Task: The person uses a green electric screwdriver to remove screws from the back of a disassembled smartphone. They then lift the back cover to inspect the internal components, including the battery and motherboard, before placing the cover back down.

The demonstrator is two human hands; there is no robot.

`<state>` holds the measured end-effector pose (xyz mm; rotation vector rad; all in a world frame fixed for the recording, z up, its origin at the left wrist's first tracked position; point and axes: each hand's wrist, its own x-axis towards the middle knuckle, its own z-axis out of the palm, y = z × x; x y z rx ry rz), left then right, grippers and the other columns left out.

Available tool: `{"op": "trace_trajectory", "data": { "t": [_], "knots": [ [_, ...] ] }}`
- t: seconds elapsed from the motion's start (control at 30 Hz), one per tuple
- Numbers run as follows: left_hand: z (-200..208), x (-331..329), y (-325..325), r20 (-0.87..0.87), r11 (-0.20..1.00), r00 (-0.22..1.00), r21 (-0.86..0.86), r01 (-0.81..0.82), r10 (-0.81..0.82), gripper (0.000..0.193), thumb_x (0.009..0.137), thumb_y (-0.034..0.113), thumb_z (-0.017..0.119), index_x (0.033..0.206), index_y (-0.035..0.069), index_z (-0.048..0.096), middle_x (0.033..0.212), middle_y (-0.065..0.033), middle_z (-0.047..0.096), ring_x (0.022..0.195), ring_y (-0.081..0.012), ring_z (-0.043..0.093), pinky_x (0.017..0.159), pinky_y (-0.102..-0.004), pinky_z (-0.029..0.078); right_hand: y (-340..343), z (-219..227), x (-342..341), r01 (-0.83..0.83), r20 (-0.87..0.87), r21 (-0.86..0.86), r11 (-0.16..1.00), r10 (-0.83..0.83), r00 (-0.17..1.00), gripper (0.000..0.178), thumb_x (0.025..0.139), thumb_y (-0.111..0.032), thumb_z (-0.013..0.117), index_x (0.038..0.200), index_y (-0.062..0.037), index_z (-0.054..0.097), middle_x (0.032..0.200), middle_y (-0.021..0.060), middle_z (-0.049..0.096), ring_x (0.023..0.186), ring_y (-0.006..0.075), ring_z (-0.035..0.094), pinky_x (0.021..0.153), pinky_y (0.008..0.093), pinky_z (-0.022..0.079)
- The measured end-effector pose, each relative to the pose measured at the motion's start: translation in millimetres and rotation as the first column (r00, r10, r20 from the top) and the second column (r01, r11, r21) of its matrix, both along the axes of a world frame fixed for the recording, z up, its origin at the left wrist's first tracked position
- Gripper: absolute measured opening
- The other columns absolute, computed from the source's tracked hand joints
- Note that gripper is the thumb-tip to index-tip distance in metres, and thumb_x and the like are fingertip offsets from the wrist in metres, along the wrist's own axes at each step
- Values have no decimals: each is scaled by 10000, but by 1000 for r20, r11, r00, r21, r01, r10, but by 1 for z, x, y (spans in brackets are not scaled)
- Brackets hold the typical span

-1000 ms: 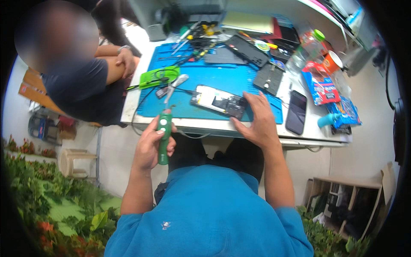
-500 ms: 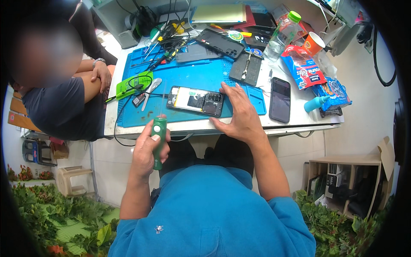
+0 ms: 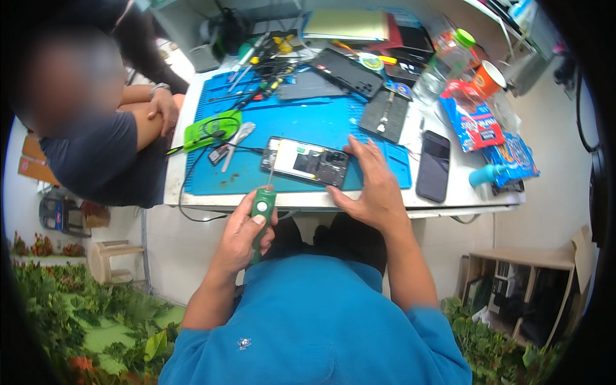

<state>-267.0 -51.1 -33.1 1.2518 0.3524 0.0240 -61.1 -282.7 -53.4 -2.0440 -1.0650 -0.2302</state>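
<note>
An opened phone (image 3: 307,160), its back cover off and a white battery area showing, lies on the blue work mat (image 3: 301,128). My left hand (image 3: 239,236) is wrapped round a green-handled screwdriver (image 3: 263,215) with a round white button. Its thin shaft points away from me, and the tip overlaps the phone's left part; I cannot tell whether it touches. My right hand (image 3: 375,186) is open at the phone's right end, thumb and fingers spread near its edges. A black cable runs to the phone's left end.
A dark phone (image 3: 434,165) lies right of the mat. Beyond it are snack packets (image 3: 471,119), a bottle (image 3: 443,67) and an orange cup (image 3: 487,78). Phone parts (image 3: 346,70), cables and tools crowd the back. A person (image 3: 102,154) sits at the left beside the table.
My left hand has brought the screwdriver in toward the phone, its shaft now over the phone's left part. My right hand stays by the phone's right end. The whole view has shifted slightly.
</note>
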Motion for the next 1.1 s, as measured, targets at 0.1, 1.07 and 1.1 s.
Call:
{"op": "trace_trajectory", "data": {
  "t": [0.1, 1.07, 1.1],
  "knots": [
    [5, -2, 11, 6, 999, 999, 29, -40, 40, 672, 1121, 225, 564, 1727, 2, 379, 1132, -132, 602, 666, -126, 550, 539, -272, 468, -2, -1, 0, 16, 9, 9, 1000, -16, 1000, 959, 811, -233, 956, 1616, 75, 535, 1315, 234, 759, 1336, 466, 679, 1312, 575, 433],
    [-6, -5, 16, 3, 974, 1000, -226, 20, -20, 661, 1136, 306, 519, 1693, -27, 392, 1109, -163, 614, 634, -151, 573, 516, -292, 491, 3, 6, -1, 0, -63, -159, 987, -10, 998, 1020, 829, -370, 978, 1673, -26, 519, 1421, 234, 705, 1413, 454, 581, 1224, 538, 473],
    [-5, -5, 14, -5, 974, 1000, -226, 27, -29, 660, 1138, 304, 519, 1696, -24, 393, 1111, -161, 613, 642, -150, 569, 523, -291, 489, 4, 7, -1, -3, -55, -157, 988, -5, 998, 1022, 830, -367, 976, 1676, -26, 516, 1427, 223, 712, 1415, 452, 581, 1226, 537, 470]
  ]
}}
